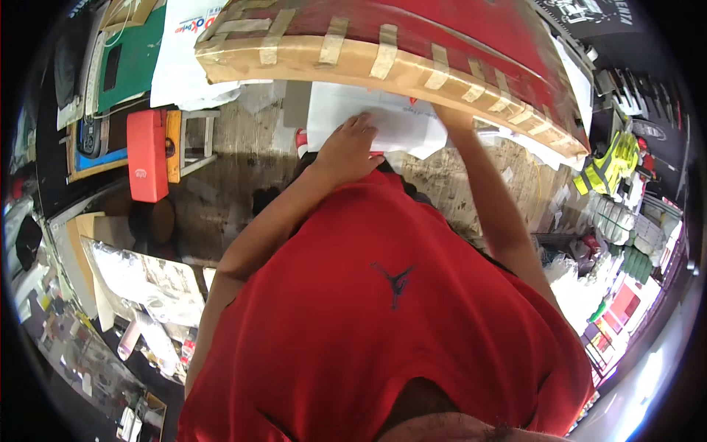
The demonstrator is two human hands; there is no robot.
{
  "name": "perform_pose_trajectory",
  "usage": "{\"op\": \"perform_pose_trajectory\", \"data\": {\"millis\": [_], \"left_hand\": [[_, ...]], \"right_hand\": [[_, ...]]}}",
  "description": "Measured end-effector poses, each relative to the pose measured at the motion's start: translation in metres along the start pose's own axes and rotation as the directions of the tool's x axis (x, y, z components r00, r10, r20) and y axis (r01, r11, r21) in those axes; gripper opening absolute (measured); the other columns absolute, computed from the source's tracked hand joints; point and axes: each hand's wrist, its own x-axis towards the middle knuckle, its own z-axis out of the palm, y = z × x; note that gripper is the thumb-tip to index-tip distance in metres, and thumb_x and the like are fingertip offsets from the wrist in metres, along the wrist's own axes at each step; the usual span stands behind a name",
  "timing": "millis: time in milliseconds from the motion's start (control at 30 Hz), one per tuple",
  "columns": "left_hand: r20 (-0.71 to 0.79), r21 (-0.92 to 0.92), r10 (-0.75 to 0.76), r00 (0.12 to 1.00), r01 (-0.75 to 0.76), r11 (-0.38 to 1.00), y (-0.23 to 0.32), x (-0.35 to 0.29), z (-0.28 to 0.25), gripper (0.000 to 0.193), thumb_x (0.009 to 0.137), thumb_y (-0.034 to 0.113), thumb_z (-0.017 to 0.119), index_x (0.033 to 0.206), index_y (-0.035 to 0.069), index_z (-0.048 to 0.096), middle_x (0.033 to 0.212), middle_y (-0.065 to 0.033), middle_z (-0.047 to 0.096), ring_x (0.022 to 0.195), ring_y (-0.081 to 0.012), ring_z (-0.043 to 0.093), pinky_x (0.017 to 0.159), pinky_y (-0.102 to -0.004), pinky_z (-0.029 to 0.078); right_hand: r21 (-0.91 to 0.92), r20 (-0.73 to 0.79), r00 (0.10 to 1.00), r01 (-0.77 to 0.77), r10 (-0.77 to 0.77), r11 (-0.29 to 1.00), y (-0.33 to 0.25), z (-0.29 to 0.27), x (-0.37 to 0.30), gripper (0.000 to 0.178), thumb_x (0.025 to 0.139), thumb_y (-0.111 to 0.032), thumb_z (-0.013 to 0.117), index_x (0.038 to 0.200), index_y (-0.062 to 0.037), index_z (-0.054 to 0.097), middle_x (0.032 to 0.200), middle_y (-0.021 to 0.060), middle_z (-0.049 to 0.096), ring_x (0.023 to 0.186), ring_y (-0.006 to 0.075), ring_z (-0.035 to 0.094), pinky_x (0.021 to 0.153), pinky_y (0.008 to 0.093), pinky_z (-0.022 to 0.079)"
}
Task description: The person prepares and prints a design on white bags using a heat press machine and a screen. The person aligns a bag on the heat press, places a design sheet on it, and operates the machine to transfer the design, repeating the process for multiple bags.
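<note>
A white printed sheet (331,110), perhaps paper or thin plastic, lies below the near edge of a red-topped work table (471,29). My left hand (355,144) rests flat on the sheet's near part, fingers stretched forward and holding nothing. At the sheet's right side, my right hand (452,118) reaches in under the table's edge. The edge hides its fingers, so what they touch or hold does not show. A small orange-red mark (413,102) shows on the sheet close to that hand.
Tan tape strips wrap the table's padded edge (302,59). To the left stands a red box (147,155) beside a wooden frame. A yellow reflective vest (615,162) and hanging tools (648,96) are at the right. Bundled plastic (618,221) lies lower right. Scraps litter the wooden floor.
</note>
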Motion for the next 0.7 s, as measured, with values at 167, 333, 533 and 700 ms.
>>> {"op": "perform_pose_trajectory", "data": {"millis": [167,333,533,700], "left_hand": [[0.039,-0.099,-0.012,0.999,0.016,0.995,-0.007,-0.001,-0.024,0.060,0.086,0.037,0.073,0.128,-0.002,0.058,0.146,-0.0214,0.049,0.137,-0.0351,0.045,0.113,-0.0431,0.039],[0.074,-0.160,-0.003,0.997,0.015,0.987,0.001,0.001,-0.020,0.055,0.088,0.038,0.073,0.128,0.002,0.059,0.144,-0.0188,0.052,0.136,-0.0348,0.047,0.113,-0.0421,0.040],[0.113,-0.165,-0.072,0.991,0.090,0.982,-0.003,-0.014,-0.032,0.051,0.088,0.034,0.074,0.128,0.006,0.060,0.144,-0.0175,0.052,0.136,-0.0357,0.047,0.113,-0.0441,0.042],[0.014,-0.251,-0.117,0.993,0.117,0.961,-0.026,-0.026,-0.036,0.050,0.087,0.032,0.075,0.127,0.006,0.060,0.145,-0.0189,0.051,0.135,-0.0379,0.048,0.111,-0.0453,0.043]], "right_hand": [[-0.287,-0.142,0.976,0.117,-0.163,0.951,-0.063,-0.031,-0.044,0.031,0.073,-0.006,0.063,0.100,-0.0122,0.075,0.114,0.0167,0.069,0.111,0.0414,0.061,0.093,0.0538,0.046],[-0.309,-0.046,0.996,-0.088,0.077,0.947,-0.024,-0.026,0.023,0.024,0.079,-0.017,0.067,0.101,-0.0089,0.074,0.100,0.0185,0.071,0.099,0.0384,0.066,0.083,0.0498,0.051],[-0.142,-0.116,0.984,0.117,-0.134,0.983,-0.049,-0.042,-0.044,0.028,0.070,-0.007,0.074,0.097,-0.0130,0.074,0.099,0.0124,0.064,0.096,0.0361,0.060,0.083,0.0479,0.053],[-0.054,-0.026,0.988,0.154,-0.155,0.987,-0.062,-0.042,-0.021,0.028,0.066,-0.006,0.076,0.093,-0.0125,0.073,0.100,0.0110,0.064,0.100,0.0355,0.060,0.084,0.0479,0.053]]}}
